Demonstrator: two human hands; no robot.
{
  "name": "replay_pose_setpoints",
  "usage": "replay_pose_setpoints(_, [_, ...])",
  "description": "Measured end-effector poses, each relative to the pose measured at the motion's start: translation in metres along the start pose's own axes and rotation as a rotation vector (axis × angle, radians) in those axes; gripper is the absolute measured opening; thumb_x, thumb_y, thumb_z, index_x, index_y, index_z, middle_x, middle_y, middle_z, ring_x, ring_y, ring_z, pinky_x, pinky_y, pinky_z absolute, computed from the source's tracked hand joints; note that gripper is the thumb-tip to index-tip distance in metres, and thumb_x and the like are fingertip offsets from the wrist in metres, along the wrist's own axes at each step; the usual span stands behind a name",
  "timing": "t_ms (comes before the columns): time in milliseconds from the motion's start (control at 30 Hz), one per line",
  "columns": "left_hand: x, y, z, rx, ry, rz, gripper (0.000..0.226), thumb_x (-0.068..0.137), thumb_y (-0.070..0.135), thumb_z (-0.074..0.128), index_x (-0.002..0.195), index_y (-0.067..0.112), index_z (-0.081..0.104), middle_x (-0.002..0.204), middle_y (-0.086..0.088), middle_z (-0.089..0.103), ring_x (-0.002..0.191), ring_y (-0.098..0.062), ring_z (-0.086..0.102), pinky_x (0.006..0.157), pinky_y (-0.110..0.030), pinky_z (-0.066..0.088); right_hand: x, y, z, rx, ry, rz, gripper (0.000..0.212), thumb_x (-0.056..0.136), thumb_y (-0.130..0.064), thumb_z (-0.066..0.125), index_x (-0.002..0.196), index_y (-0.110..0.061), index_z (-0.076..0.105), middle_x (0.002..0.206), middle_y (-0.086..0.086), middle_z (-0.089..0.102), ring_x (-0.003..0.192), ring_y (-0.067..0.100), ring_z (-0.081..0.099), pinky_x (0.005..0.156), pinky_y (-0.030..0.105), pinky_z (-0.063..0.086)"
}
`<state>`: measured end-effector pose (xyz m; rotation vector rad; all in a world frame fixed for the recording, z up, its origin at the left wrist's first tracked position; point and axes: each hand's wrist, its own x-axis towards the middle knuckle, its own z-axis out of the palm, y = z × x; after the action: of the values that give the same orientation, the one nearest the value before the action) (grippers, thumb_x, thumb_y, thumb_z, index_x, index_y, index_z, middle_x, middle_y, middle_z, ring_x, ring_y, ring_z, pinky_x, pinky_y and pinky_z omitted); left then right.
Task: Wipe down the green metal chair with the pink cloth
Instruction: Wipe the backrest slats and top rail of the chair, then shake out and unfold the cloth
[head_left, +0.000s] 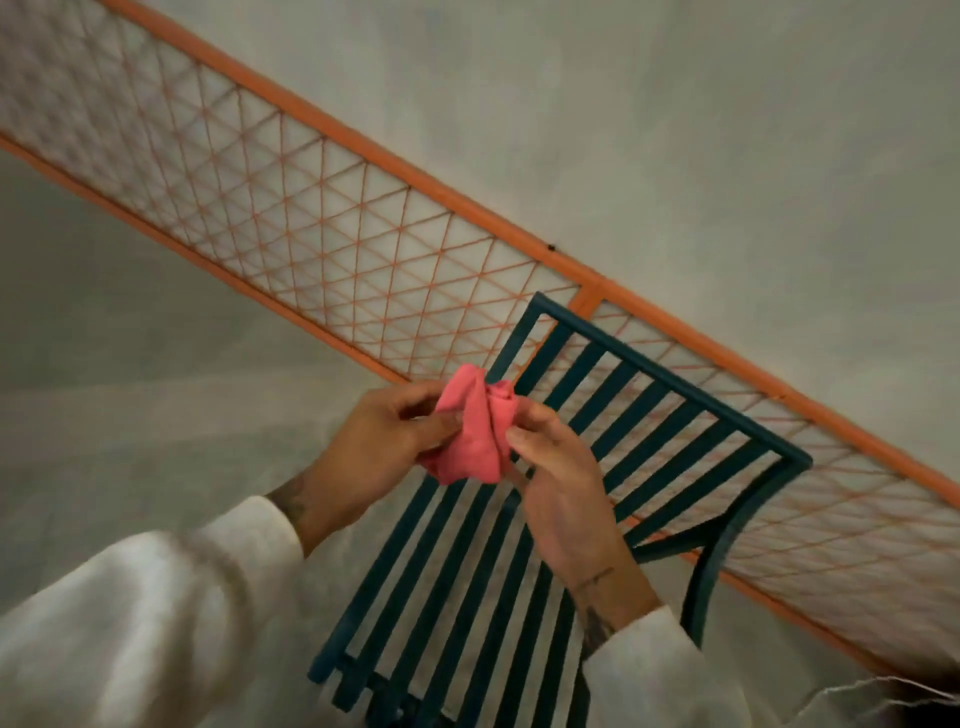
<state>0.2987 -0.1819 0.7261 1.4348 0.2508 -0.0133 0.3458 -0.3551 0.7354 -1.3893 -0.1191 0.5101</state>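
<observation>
Head view: left hand (387, 436) and right hand (558, 475) both pinch bunched pink cloth (475, 423), held up above slatted seat of green metal chair (649, 415). Orange lattice railing (332, 228) runs behind chair back.

We have one view, from a wide-angle camera worn on the person's head. It faces forward and down, rolled so that the orange railing (322, 129) runs slantwise from upper left to lower right. We sit close in: the pale sleeves (130, 623) fill the near edge, the left hand (374, 447) and right hand (561, 488) pinch the pink cloth (475, 431) near mid-frame, and the green chair (675, 382) lies just beyond, its near end cut by the bottom edge.
</observation>
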Motion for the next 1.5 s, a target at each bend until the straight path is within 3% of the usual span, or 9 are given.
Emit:
replay_pose_setpoints(300, [-0.024,0.137,0.025,0.192,-0.105,0.263,0.032,0.083,0.000,0.069,0.105,0.022,0.073,0.102,0.002,0.075,0.096,-0.019,0.071,0.082,-0.032,0.059,-0.068,-0.136,-0.029,-0.007,0.335,-0.326,0.018,0.086,0.002,0.068,0.099,-0.010,0.073,0.099,0.003,0.076,0.098,0.017,0.070,0.087,0.033,0.056])
replay_pose_setpoints(467, [-0.045,0.199,0.050,-0.018,-0.274,0.192,0.049,0.081,-0.014,0.047,0.116,0.013,0.069,0.114,-0.007,0.072,0.099,-0.025,0.069,0.078,-0.035,0.055,-0.107,-0.195,-0.048,-0.036,0.412,-0.432,0.040,0.087,0.005,0.068,0.118,-0.019,0.064,0.097,0.009,0.072,0.087,0.023,0.069,0.076,0.042,0.056])
replay_pose_setpoints(567, [-0.059,0.224,0.070,-0.088,-0.291,0.204,0.032,0.077,0.012,0.074,0.109,0.009,0.073,0.110,-0.011,0.073,0.103,-0.027,0.070,0.086,-0.042,0.056,-0.131,-0.228,-0.066,-0.185,0.364,-0.457,0.050,0.087,0.007,0.063,0.122,-0.028,0.066,0.094,0.006,0.066,0.076,0.021,0.065,0.068,0.042,0.054])
replay_pose_setpoints(667, [-0.070,0.237,0.094,0.009,-0.206,0.227,0.054,0.057,0.013,0.090,0.107,0.013,0.072,0.091,-0.010,0.075,0.089,-0.025,0.073,0.069,-0.030,0.058,-0.153,-0.250,-0.083,-0.516,0.326,-0.413,0.048,0.080,0.002,0.061,0.108,-0.034,0.074,0.089,-0.005,0.069,0.067,0.010,0.061,0.057,0.026,0.049])
replay_pose_setpoints(800, [-0.086,0.259,0.142,0.113,-0.155,0.300,0.034,0.077,-0.002,0.073,0.102,0.021,0.075,0.091,-0.007,0.074,0.087,-0.025,0.069,0.072,-0.031,0.052,-0.179,-0.257,-0.117,-0.851,0.296,-0.349,0.006,0.084,-0.019,0.071,0.082,-0.024,0.074,0.076,-0.002,0.072,0.070,0.010,0.067,0.067,0.035,0.059])
replay_pose_setpoints(1100, [-0.111,0.289,0.233,0.256,-0.043,0.356,0.007,0.081,0.020,0.074,0.084,0.021,0.080,0.088,0.008,0.076,0.090,-0.014,0.066,0.072,-0.029,0.049,-0.231,-0.258,-0.193,-0.796,0.258,-0.411,0.042,0.079,-0.054,0.076,0.079,-0.013,0.070,0.075,0.005,0.069,0.068,0.014,0.064,0.068,0.034,0.055])
replay_pose_setpoints(1267, [-0.124,0.311,0.252,0.241,0.025,0.589,0.016,0.077,0.003,0.076,0.087,0.015,0.078,0.095,0.000,0.076,0.086,0.000,0.066,0.076,-0.012,0.047,-0.245,-0.232,-0.230,-1.025,0.107,-0.254,0.021,0.084,-0.044,0.074,0.083,-0.029,0.060,0.099,-0.012,0.050,0.089,0.003,0.052,0.079,0.021,0.044])
replay_pose_setpoints(1400, [-0.134,0.335,0.246,0.343,-0.020,0.580,0.018,0.081,0.006,0.072,0.092,0.019,0.078,0.096,0.014,0.075,0.079,0.008,0.064,0.065,-0.015,0.044,-0.259,-0.202,-0.235,-0.690,0.022,-0.174,0.011,0.096,-0.038,0.060,0.091,-0.028,0.058,0.102,-0.008,0.070,0.097,0.008,0.066,0.095,0.036,0.053])
replay_pose_setpoints(1500, [-0.139,0.347,0.235,0.344,0.007,0.619,0.019,0.081,0.004,0.072,0.093,0.017,0.078,0.100,0.008,0.076,0.100,0.001,0.066,0.084,-0.017,0.048,-0.268,-0.199,-0.235,-0.422,0.020,-0.152,0.017,0.098,-0.022,0.059,0.104,-0.007,0.054,0.102,0.007,0.075,0.098,0.023,0.072,0.089,0.042,0.058])
